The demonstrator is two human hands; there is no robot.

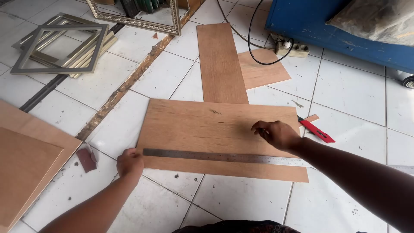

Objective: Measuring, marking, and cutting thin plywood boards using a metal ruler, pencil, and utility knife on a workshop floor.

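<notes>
A person kneels or crouches over a white tiled floor [241, 198], both bare arms reaching forward. A wide plywood sheet [207, 125] lies flat on the tiles in the middle of the view, and a long steel ruler [215, 156] rests across its near part, running from left to right and reaching past the sheet's right edge.

The left hand [129, 163] sits at the ruler's left end, at the sheet's near-left corner — its fingers are curled and pressed together on the end of the ruler, holding it down. The right hand [276, 133] hovers or rests on the sheet just beyond the ruler, toward its right side; its fingertips are bunched together as if pinching something small, but what they grip cannot be told from this angle.

Just right of the sheet, near the right hand, a red utility knife [317, 130] lies on the tiles. A narrow plywood strip [221, 60] stretches away from the sheet's far edge, and a smaller plywood piece [263, 69] lies beside it to the right. Farther right stand a blue cabinet [332, 30] and a power strip [291, 47] with a black cable [252, 39] looping across the floor.

At far left a stack of grey picture frames [64, 43] rests on the tiles, with an ornate silver frame [138, 19] beyond it. More boards [26, 159] lie at near left — beside them a small scrap of dark red sandpaper [86, 159].
</notes>
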